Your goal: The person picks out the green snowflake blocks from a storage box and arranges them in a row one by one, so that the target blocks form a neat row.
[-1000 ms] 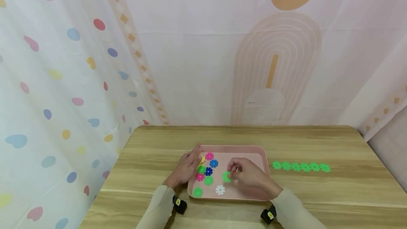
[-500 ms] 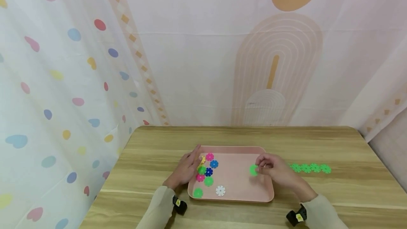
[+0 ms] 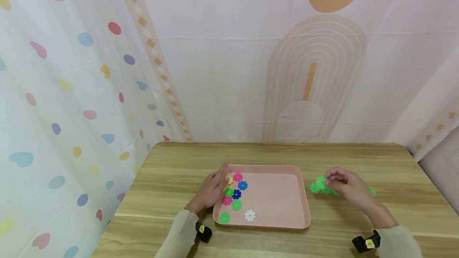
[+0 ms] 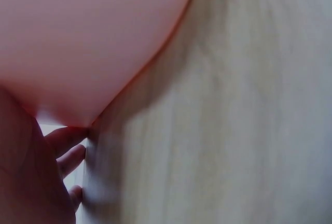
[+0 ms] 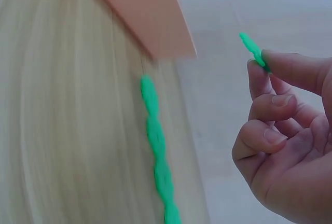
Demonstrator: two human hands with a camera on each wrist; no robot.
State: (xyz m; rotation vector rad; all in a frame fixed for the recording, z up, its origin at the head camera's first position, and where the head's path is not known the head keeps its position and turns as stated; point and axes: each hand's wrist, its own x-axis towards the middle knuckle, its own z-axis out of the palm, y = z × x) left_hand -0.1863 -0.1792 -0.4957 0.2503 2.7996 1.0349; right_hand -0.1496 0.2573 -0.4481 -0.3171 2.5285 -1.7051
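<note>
My right hand pinches a green notched snowflake disc between thumb and forefinger, its other fingers curled. In the right wrist view this disc shows edge-on at the fingertips. It is over the left part of a row of green snowflake discs lying on the table right of the tray; the hand hides part of that row in the head view. My left hand rests at the left rim of the pink tray, fingers extended along it.
Inside the tray's left half lie several snowflake discs: pink, blue, dark blue, green and others partly by the left hand. A white disc lies near the front wall. The wooden table meets a patterned curtain behind.
My right hand has carried the green snowflake disc from inside the tray rightward, across the tray's right rim, to above the green row. The left hand has stayed at the tray.
</note>
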